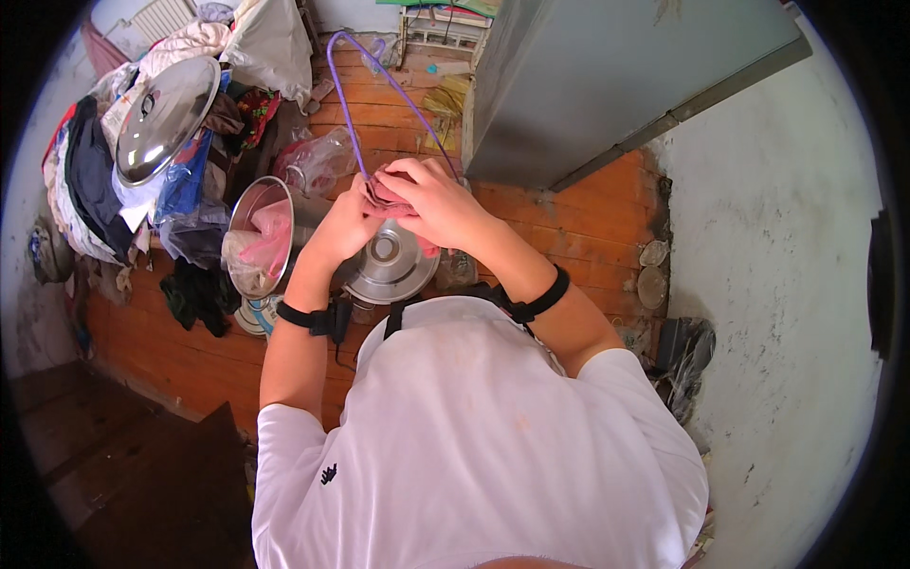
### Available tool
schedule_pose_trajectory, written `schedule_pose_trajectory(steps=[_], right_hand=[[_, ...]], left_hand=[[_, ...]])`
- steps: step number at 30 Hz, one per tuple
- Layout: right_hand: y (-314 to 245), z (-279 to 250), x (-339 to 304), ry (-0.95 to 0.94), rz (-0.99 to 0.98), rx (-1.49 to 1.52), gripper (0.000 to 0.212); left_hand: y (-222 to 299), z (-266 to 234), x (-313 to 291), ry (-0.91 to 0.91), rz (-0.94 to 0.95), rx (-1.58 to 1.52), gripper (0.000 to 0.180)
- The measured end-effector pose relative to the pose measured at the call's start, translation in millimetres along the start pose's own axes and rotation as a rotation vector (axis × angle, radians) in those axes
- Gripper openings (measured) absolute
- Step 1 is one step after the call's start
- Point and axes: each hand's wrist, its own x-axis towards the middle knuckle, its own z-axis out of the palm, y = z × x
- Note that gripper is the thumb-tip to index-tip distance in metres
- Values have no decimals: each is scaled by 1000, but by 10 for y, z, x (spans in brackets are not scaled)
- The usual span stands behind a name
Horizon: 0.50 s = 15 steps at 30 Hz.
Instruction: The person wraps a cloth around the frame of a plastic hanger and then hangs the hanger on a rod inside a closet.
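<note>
My left hand (pixel 349 224) and my right hand (pixel 438 201) meet in front of my body. The fingers of both are closed on a bunched, dusky pink cloth (pixel 387 199); part of it is hidden by the hands. Beyond them rises a purple tube bent into a narrow loop (pixel 345 104), its two lower ends running down behind my hands, so I cannot tell what it joins. Beneath my hands lies a round metal lid (pixel 391 273) with a ringed centre. Just left of my left forearm, a metal pot (pixel 301 226) tilts open, with pink and clear plastic bags (pixel 265 237) inside.
Clothes and bags (pixel 95 180) heap up at the left, with a shiny domed lid (pixel 169 119) leaning on them. A grey metal cabinet (pixel 607 85) stands ahead right. Plastic bags (pixel 322 156) lie on the plank floor (pixel 550 237). A pale wall (pixel 777 266) bounds the right side.
</note>
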Motion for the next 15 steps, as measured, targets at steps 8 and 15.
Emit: schedule_pose_trajectory(steps=[8,15], right_hand=[[-63,98,26,253,-59,-83,73],[80,-13,-142,207,-78,-184,76]], left_hand=[[175,-83,6,-53,-462,-507,52],[242,-91,-68,132,-506,-577,48]])
